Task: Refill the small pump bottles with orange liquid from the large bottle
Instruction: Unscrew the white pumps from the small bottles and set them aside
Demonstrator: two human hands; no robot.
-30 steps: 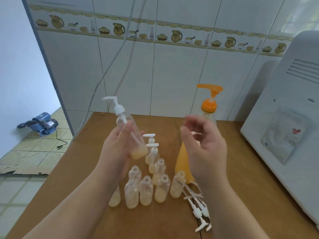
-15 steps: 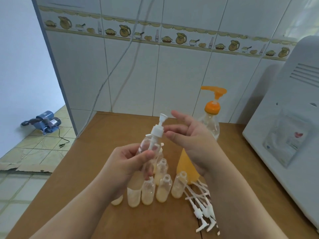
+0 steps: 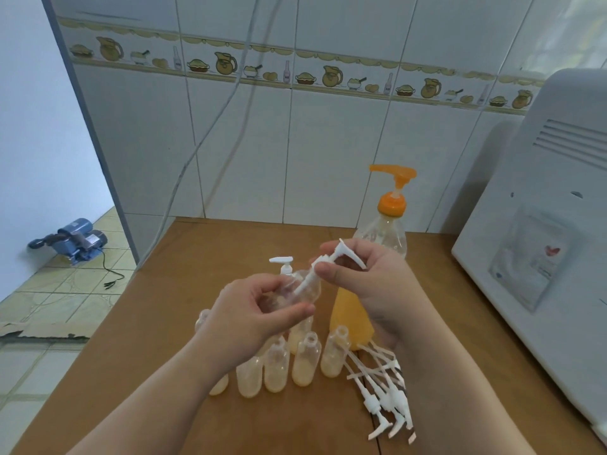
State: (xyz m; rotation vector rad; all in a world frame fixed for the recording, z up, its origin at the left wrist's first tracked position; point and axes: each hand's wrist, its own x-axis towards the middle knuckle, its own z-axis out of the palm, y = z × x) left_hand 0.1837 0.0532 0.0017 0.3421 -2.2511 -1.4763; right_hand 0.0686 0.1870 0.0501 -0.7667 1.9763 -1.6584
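My left hand [image 3: 259,313] grips a small clear pump bottle [image 3: 303,290], tilted toward the right above the table. My right hand [image 3: 371,284] pinches its white pump head [image 3: 331,259], whose collar and tube sit at the bottle's neck. The large bottle [image 3: 381,238] with an orange pump stands behind my right hand, orange liquid in its lower half. Several small uncapped bottles [image 3: 305,362] holding pale orange liquid stand in a cluster below my hands. One capped small bottle [image 3: 284,266] stands behind them.
Several loose white pump heads [image 3: 384,395] lie in a pile right of the cluster on the brown table [image 3: 170,339]. A large white appliance [image 3: 542,257] fills the right side. A tiled wall rises behind, and a blue pump motor [image 3: 75,241] sits on the floor at left.
The held bottle came down from a raised, upright pose to a tilt over the cluster. My right hand went from open in the air to pinching the pump head.
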